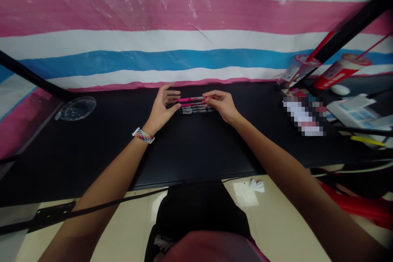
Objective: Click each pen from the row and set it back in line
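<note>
Over the black table, my right hand (223, 105) pinches the right end of a pink-and-red pen (190, 99) between thumb and fingertips. My left hand (163, 105) is at the pen's left end, its fingers apart and the thumb close to the tip; whether it touches cannot be made out. Just below lies a second pink pen (186, 105), partly covered by the first. Several clear and dark pens (196, 110) rest side by side on the table, nearest to me in the row. A colourful woven band circles my left wrist.
A clear plastic lid (76, 108) lies at the left. To the right stand two drink cups with red straws, one clear (294, 71) and one red and white (340, 71), near a blurred-out item (302, 116) and a white power strip (356, 112). Black frame bars flank the table.
</note>
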{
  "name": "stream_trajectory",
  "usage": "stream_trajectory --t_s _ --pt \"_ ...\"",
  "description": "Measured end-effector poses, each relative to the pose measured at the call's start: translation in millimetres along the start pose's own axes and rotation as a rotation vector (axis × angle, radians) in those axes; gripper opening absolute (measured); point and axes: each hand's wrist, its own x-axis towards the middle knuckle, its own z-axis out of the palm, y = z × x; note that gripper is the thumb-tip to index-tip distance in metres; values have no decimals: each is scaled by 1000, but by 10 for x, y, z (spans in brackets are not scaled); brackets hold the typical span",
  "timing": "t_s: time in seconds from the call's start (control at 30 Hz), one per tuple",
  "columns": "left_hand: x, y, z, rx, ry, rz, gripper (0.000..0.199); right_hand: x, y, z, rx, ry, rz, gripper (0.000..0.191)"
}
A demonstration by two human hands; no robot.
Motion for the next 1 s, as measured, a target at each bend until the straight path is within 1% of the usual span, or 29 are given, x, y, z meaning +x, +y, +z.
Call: stream_trajectory --t_s 0.03,0.1,0.17,0.2,0.23,0.3,0.33,0.37,0.43,0.47,0.53,0.57,0.6,0.67,0.77,0.9,1.0 --pt "0 10 2 5 3 -9 59 -1 1 2 5 -1 -2 30" --pt "-6 40 14 5 7 -80 37 -2 6 7 12 -9 -11 28" --pt "-13 65 31 16 4 -131 35 -5 11 12 14 -15 -26 25" --pt "-15 71 40 26 4 -125 32 -6 11 14 11 -15 -32 24" --pt "-15 72 47 38 6 -101 34 -8 10 17 5 -13 -38 23" --pt "-12 68 51 59 19 -43 62 -11 3 21 -11 -3 -39 24" --pt "-10 66 49 68 27 -29 68 -12 -1 24 -18 2 -35 24" --pt "-9 67 45 79 36 -33 64 -14 -5 28 -23 5 -33 24" --pt "-11 81 33 103 48 -84 35 -16 -10 39 -27 4 -34 25" --pt "-13 93 28 123 49 -113 30 -17 -12 44 -27 3 -37 25" --pt "-18 127 23 182 22 -147 48 -18 -12 54 -25 1 -44 25" --pt "-20 147 23 210 4 -149 52 -18 -11 57 -23 2 -43 26" --pt "-20 166 25 226 -11 -143 50 -19 -10 59 -17 6 -40 26" --pt "-18 201 30 223 -21 -120 37 -22 -11 60 4 15 -30 26" --pt "-15 229 34 186 10 -84 20 -35 -27 62 37 18 -6 28" --pt "-23 237 36 153 32 -84 16 -63 -87 86 92 4 38 27" --pt "-37 247 54 149 65 -84 16 -76 -144 106 249 -85 113 33"
